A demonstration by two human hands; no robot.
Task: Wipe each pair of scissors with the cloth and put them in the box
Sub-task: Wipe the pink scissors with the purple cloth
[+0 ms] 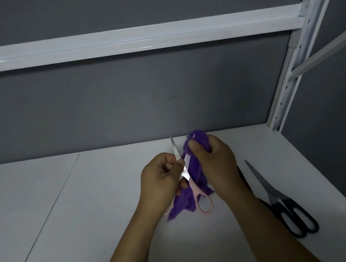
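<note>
My left hand (pixel 162 179) grips a pair of pink-handled scissors (pixel 196 192) near the pivot, blades spread open and pointing away from me. One bare blade sticks up past my fingers. My right hand (pixel 215 158) holds a purple cloth (pixel 195 164) bunched round the other blade, thumb pressed on top. The rest of the cloth hangs down behind the pink handles. A pair of black-handled scissors (pixel 282 202) lies flat on the white shelf to the right of my right forearm, tips pointing away. No box is in view.
The white shelf board (pixel 69 205) has a seam running diagonally on the left. A grey back wall stands just behind my hands. A white metal upright (pixel 289 71) rises at the right rear corner, and a white crossbar (pixel 116 43) spans above.
</note>
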